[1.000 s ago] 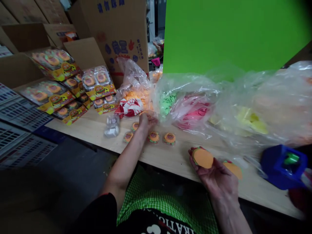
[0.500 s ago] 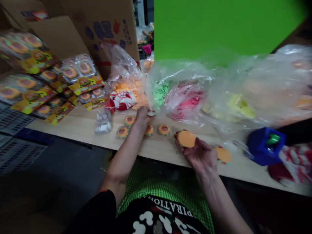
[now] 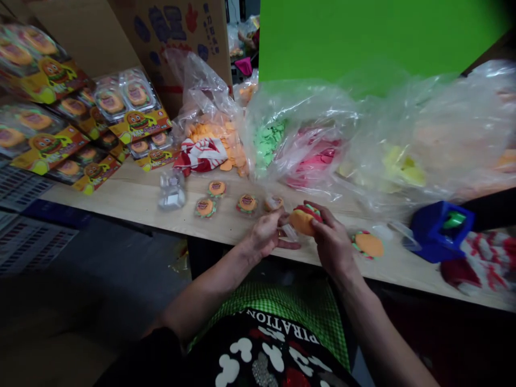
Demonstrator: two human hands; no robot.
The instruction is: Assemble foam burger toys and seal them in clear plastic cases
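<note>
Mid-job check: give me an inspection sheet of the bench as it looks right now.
Surface: light wooden bench.
Job's things: stacked burger toy held between both hands; a clear bit at the left fingers, too blurred to name.
Clutter: four small round burger pieces in a row, second burger, clear blister shell, bags of coloured foam pieces, blue punch.
Grippers: left hand and right hand on the toy.
Cables: nothing seen.
Surroundings: packaged toy cards, cardboard cartons, green panel.
</note>
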